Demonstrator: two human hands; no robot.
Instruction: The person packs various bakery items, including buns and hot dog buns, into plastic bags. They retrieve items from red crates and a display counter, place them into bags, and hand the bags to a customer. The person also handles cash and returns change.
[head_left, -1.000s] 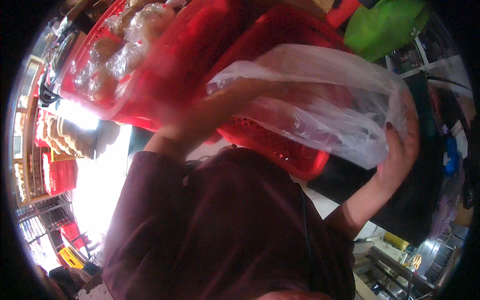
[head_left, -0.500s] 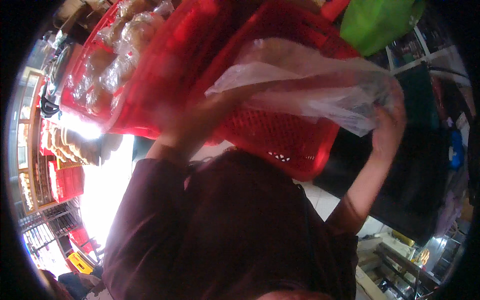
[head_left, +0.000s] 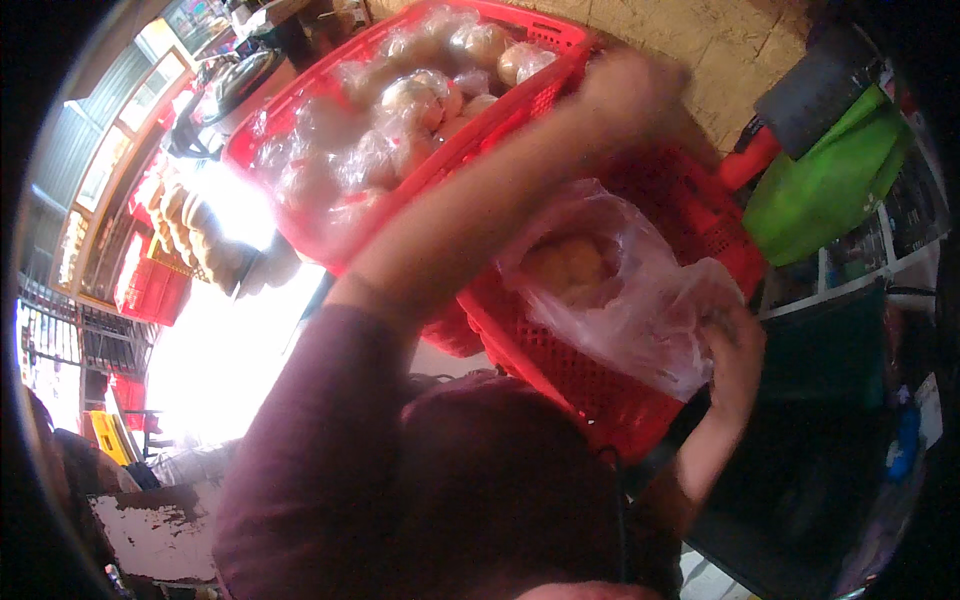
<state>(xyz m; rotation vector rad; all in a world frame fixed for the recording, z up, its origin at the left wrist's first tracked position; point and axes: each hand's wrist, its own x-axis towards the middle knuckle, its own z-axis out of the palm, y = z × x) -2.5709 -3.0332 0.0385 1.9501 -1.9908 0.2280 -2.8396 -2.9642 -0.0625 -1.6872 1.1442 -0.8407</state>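
Observation:
My right hand (head_left: 735, 350) is closed on the gathered edge of a thin clear plastic bag (head_left: 645, 315). The bag rests in a red plastic basket (head_left: 550, 365), its mouth spread. Inside it lie golden-brown rounded pieces (head_left: 570, 268), perhaps buns; their kind is not certain. My left arm stretches across the bag, and my left hand (head_left: 635, 90) is beyond it, above the basket's far side. Motion smears its fingers, so I cannot tell whether it holds anything.
A second red basket (head_left: 565, 30) on the left is full of plastic-wrapped round brown items (head_left: 410, 100). A green bag (head_left: 830, 180) hangs at the right beside a dark box-like thing (head_left: 825, 95). Tan boards (head_left: 690, 35) lie at the back. Bright light glares at left.
My left hand has moved from the bag to the far side of the basket. The bag has sunk into the basket and its contents now show. The view has shifted, showing more of the left basket.

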